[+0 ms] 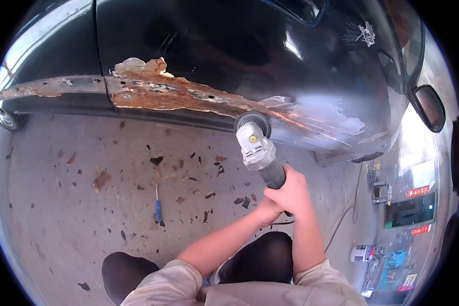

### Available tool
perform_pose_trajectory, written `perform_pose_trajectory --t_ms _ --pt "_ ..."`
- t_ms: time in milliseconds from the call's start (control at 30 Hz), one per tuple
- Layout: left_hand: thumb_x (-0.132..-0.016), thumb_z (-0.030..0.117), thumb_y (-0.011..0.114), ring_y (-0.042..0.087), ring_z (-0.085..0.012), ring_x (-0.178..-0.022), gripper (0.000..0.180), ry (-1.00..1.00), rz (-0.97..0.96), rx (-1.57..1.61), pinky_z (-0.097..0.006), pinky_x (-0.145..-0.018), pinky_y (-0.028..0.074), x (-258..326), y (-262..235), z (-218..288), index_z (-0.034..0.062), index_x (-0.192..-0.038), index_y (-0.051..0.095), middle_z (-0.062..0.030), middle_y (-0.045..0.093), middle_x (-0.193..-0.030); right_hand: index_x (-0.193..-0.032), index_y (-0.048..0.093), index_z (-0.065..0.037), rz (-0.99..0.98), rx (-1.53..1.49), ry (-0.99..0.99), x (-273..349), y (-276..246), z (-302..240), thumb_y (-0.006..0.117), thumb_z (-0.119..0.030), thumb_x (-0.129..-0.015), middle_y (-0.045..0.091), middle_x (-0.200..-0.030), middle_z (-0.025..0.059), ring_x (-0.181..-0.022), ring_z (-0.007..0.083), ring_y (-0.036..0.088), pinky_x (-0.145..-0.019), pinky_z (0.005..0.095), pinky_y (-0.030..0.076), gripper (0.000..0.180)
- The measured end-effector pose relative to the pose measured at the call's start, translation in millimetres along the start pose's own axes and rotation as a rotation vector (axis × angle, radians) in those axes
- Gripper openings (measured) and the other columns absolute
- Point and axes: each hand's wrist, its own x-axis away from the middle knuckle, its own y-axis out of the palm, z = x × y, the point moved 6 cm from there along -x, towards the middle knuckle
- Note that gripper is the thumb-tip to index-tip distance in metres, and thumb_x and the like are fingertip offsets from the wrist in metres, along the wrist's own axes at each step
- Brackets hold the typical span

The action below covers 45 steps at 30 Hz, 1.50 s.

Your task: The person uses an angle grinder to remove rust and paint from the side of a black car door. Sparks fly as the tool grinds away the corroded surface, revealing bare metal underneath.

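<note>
Both hands hold an angle grinder [256, 148] with a white-grey head and a dark body. My right hand [294, 189] wraps around the body. My left hand [270, 210] is closed at the grinder's rear end, its fingers partly hidden behind the right hand. The round disc [253, 121] touches the lower side of a black car [229, 46], at the right end of a long strip of rusty bare metal [168, 92]. Orange sparks [306, 125] fly off to the right from there, across a whitish scuffed patch [349, 122].
Dark and brown flakes [101, 180] of paint or rust litter the concrete floor. Among them lies a blue-handled tool [158, 210] with a thin shaft. A cable [341, 222] runs along the floor at right. A white bucket [361, 253] stands farther right, below a side mirror [429, 108].
</note>
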Motion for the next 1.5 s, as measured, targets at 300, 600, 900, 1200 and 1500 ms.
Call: perform_pose_trajectory --t_ms 300,600,900,1200,1500 --pt "-0.086 0.019 0.082 0.060 -0.0166 -0.114 0.052 0.011 -0.046 0.003 -0.038 -0.097 0.051 2 2 1 0.0064 -0.128 0.054 -0.0039 0.061 -0.124 -0.107 0.065 0.006 0.016 -0.036 0.062 6 -2 1 0.078 -0.025 -0.060 0.070 -0.094 0.0282 -0.090 0.0452 0.069 -0.083 0.0450 0.055 0.059" --pt "-0.085 0.010 0.080 0.060 -0.0176 -0.115 0.052 0.035 0.046 0.022 -0.038 -0.099 0.050 4 -2 12 0.0054 -0.129 0.055 -0.0054 0.062 -0.124 -0.106 0.065 0.006 0.012 -0.016 -0.013 1 0 -11 0.077 -0.024 -0.061 0.070 -0.095 0.0277 -0.091 0.0434 0.069 -0.082 0.0451 0.055 0.056" --pt "-0.085 0.012 0.076 0.062 -0.0146 -0.103 0.041 0.006 0.241 -0.257 -0.034 -0.087 0.052 64 -10 35 0.0014 -0.120 0.058 -0.0047 0.064 -0.111 -0.107 0.063 0.006 -0.231 -0.246 0.023 15 27 -16 0.079 -0.027 -0.063 0.070 -0.094 0.0249 -0.091 0.0384 0.070 -0.083 0.0432 0.054 0.056" --pt "-0.081 0.018 0.080 0.066 -0.0184 -0.100 0.051 -0.370 0.518 -0.949 -0.036 -0.085 0.054 162 12 135 -0.0033 -0.122 0.058 -0.0093 0.068 -0.107 -0.109 0.060 0.000 -0.359 -0.970 0.084 61 87 -55 0.080 -0.013 -0.077 0.066 -0.095 0.0060 -0.085 0.0145 0.062 -0.079 0.0346 0.053 0.040" --pt "-0.077 0.022 0.082 0.067 -0.0203 -0.101 0.060 -0.413 0.530 -1.109 -0.036 -0.086 0.055 154 -21 156 -0.0025 -0.123 0.053 -0.0137 0.069 -0.109 -0.106 0.060 -0.001 -0.279 -1.096 0.102 42 115 -61 0.077 -0.008 -0.079 0.066 -0.095 0.0050 -0.086 0.0128 0.063 -0.078 0.0330 0.053 0.032"
